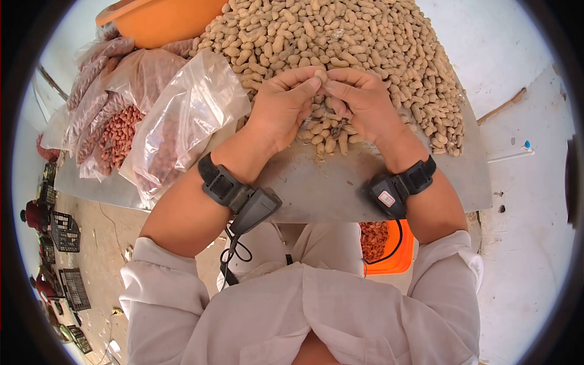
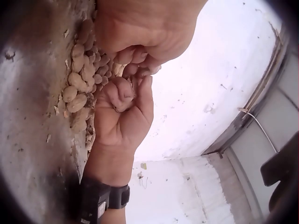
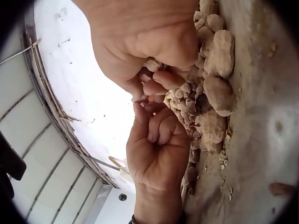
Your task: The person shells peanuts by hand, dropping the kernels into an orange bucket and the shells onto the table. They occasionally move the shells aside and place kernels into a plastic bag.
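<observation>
Fingertips of both hands meet over the front of a heap of unshelled peanuts [image 1: 340,36]. Between them, the left hand [image 1: 281,103] and the right hand [image 1: 365,103] pinch one peanut [image 1: 320,75], mostly covered by thumbs and forefingers. A speck of red shows between the fingertips in the right wrist view. Pieces of peanut shell [image 3: 153,64] are tucked in the right hand's curled fingers. The left hand's other fingers curl toward its palm. Just below the hands, loose peanuts [image 1: 328,131] lie on the metal table [image 1: 304,188].
Clear plastic bags [image 1: 194,115] of red peanut kernels [image 1: 120,135] lie at the left, near an orange basin [image 1: 164,24]. An orange container [image 1: 398,255] with reddish contents stands below the table's front edge. Black crates [image 1: 65,231] stand on the floor at far left.
</observation>
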`<state>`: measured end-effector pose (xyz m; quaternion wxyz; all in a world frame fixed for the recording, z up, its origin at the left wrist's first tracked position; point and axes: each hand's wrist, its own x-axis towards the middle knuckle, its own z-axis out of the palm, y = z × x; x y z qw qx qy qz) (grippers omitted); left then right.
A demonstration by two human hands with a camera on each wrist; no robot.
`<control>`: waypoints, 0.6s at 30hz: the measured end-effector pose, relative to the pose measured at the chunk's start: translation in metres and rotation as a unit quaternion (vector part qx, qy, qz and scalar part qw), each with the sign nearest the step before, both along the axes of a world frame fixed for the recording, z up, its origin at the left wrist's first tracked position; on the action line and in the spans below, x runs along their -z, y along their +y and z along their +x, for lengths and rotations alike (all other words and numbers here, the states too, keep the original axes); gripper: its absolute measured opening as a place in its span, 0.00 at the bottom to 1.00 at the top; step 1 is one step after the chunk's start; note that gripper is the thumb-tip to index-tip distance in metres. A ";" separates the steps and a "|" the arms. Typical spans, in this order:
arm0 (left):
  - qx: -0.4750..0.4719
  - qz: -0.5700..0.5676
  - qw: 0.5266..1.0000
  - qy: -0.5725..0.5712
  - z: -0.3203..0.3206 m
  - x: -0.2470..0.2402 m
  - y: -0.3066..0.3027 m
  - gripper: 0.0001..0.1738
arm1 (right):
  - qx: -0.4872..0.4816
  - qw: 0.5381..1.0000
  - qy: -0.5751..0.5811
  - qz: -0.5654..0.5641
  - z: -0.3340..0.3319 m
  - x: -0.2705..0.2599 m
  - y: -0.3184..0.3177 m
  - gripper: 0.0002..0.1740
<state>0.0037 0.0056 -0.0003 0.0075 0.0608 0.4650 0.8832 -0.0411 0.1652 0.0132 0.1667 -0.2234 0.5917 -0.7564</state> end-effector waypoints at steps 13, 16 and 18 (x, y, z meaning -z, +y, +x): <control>-0.102 -0.211 0.967 0.100 0.001 0.003 0.002 0.10 | 0.097 0.962 0.175 0.186 0.014 -0.005 -0.005 0.15; -0.123 -0.220 0.959 0.126 0.000 0.006 0.004 0.09 | 0.132 0.938 0.242 0.210 0.015 -0.005 -0.007 0.15; -0.122 -0.208 0.963 0.120 0.001 0.007 0.006 0.09 | 0.138 0.937 0.252 0.198 0.015 -0.002 -0.009 0.15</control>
